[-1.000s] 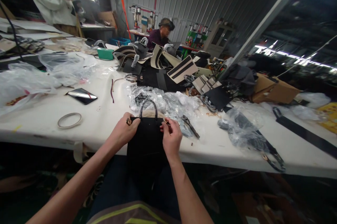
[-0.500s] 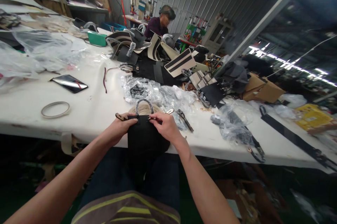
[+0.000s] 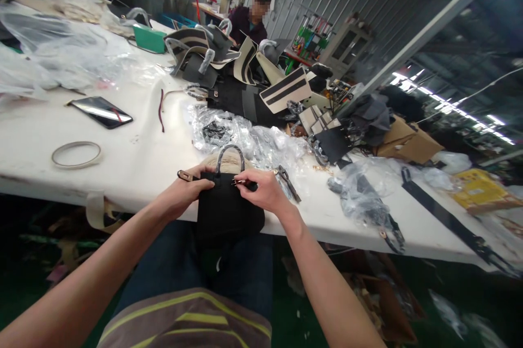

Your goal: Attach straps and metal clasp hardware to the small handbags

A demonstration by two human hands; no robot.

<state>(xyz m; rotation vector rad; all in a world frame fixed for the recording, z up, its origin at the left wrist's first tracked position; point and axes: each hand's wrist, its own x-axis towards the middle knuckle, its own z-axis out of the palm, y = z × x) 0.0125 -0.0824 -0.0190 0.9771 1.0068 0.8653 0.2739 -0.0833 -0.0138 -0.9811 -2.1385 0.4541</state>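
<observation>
A small black handbag (image 3: 226, 209) with a looped top handle (image 3: 230, 151) rests at the table's front edge, above my lap. My left hand (image 3: 188, 189) grips its upper left edge, thumb on the front near the handle's base. A strap end with a metal fitting (image 3: 186, 175) sticks out left of that hand. My right hand (image 3: 261, 189) is closed in a pinch at the bag's upper right, on a small metal piece (image 3: 236, 182) whose exact kind I cannot make out. Pliers (image 3: 288, 183) lie just right of this hand. Behind the bag shows a pale round bundle (image 3: 212, 162).
Crumpled clear plastic (image 3: 265, 144) lies beyond the bag. A phone-like dark slab (image 3: 101, 111) and a ring-shaped roll (image 3: 76, 154) are on the left. Bag panels (image 3: 288, 91) are heaped farther back, where a person (image 3: 249, 21) sits. A black strap (image 3: 441, 209) stretches along the right.
The handle stands more upright. My right hand has turned slightly, still pinching at the bag's upper right, and my left hand keeps its hold. The view has shifted a little; the person's head has moved.
</observation>
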